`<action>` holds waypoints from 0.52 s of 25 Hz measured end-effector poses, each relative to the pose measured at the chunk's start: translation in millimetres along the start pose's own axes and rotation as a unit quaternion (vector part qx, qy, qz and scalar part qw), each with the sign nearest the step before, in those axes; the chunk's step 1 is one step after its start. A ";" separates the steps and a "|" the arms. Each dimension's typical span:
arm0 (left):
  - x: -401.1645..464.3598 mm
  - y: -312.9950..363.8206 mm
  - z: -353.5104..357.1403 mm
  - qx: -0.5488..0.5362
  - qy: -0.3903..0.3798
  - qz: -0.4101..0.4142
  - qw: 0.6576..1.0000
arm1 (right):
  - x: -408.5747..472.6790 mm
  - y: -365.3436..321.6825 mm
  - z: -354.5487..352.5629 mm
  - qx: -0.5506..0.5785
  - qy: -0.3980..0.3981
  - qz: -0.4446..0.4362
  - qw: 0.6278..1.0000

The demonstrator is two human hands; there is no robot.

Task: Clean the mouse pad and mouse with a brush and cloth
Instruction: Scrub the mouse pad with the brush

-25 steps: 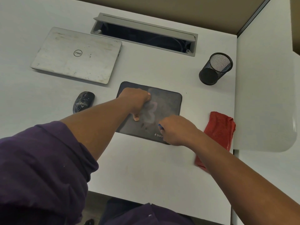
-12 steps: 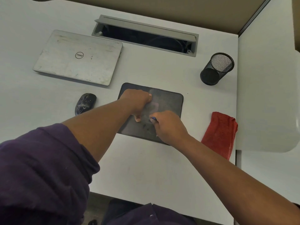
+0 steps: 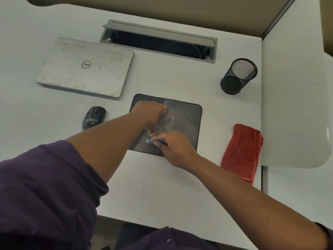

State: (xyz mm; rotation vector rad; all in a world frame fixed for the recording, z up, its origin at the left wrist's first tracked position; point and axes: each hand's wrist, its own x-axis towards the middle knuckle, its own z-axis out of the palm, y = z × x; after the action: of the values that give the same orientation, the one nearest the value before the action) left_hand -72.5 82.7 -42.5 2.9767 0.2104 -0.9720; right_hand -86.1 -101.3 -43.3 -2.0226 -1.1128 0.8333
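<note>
Brush (image 3: 156, 140) swept leftward, right hand (image 3: 173, 148) gripping

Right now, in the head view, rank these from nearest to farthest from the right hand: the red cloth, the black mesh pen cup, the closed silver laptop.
Measured from the right hand:
1. Red cloth, just to its right.
2. Black mesh pen cup, far right, toward the desk's back.
3. Closed silver laptop, back left.
</note>
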 end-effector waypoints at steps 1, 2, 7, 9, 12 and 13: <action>0.3 0.1 0.4 0.001 -0.001 0.001 1.000 | -0.1 1.7 -1.7 -0.020 -0.010 -0.003 1.000; 0.8 0.1 0.6 0.002 -0.004 0.003 1.000 | -0.8 3.5 -6.5 -0.039 -0.048 0.014 0.998; 0.4 -0.5 -1.5 0.002 -0.007 0.009 1.000 | 2.3 22.0 -49.0 0.001 0.048 0.104 0.993; -0.1 1.1 -1.6 0.007 -0.009 0.012 1.000 | -1.0 25.6 -58.5 -0.034 -0.048 0.126 0.990; 0.0 1.6 -1.3 0.009 -0.011 0.009 1.000 | -3.0 21.2 -54.5 -0.047 -0.107 0.121 0.986; 0.0 1.4 -1.4 0.008 -0.009 0.007 1.000 | -2.0 19.0 -53.5 -0.020 -0.045 0.114 0.992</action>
State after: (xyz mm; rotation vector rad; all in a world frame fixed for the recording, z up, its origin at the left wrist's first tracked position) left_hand -71.5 81.4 -41.4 2.9780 0.1813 -1.0036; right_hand -36.6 -124.2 -27.5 -2.1923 -0.9647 1.0318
